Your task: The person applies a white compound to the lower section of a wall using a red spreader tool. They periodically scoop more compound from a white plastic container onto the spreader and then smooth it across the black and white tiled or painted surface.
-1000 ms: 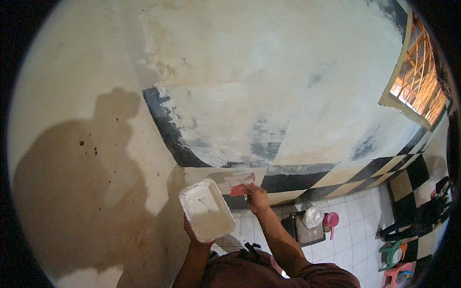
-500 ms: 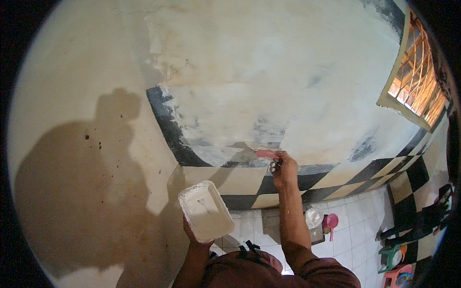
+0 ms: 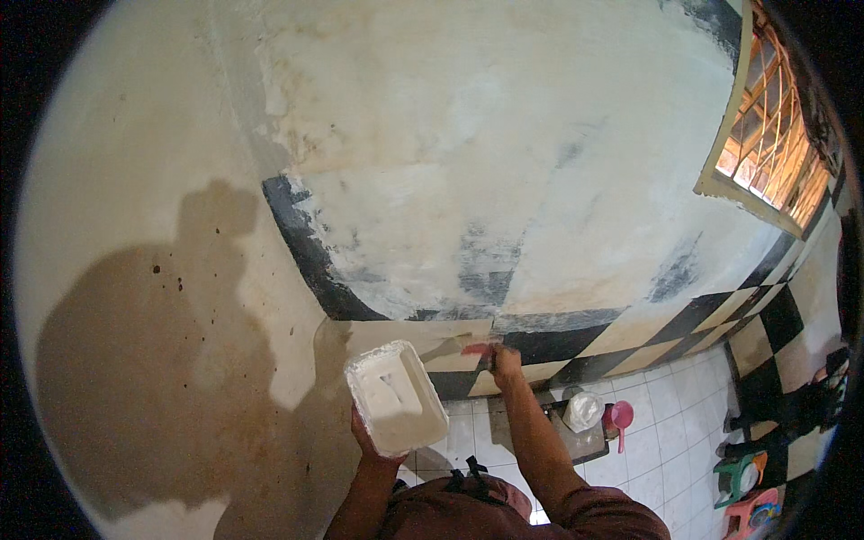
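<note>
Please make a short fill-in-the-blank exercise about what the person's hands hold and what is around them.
1. The left hand holds up a white ____ smeared with white paste.
2. The right hand presses a tool with a ____ handle against the wall.
3. The tiles near that hand form a black and cream ____ pattern.
4. On the floor below lies a ____ scoop.

Missing words: tray; red; checkered; pink

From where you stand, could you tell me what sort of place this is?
Probably a bathroom or wash room under repair: a patchy plastered wall above black-and-cream checked tiles, a white tiled floor, and a pink dipper.
</note>
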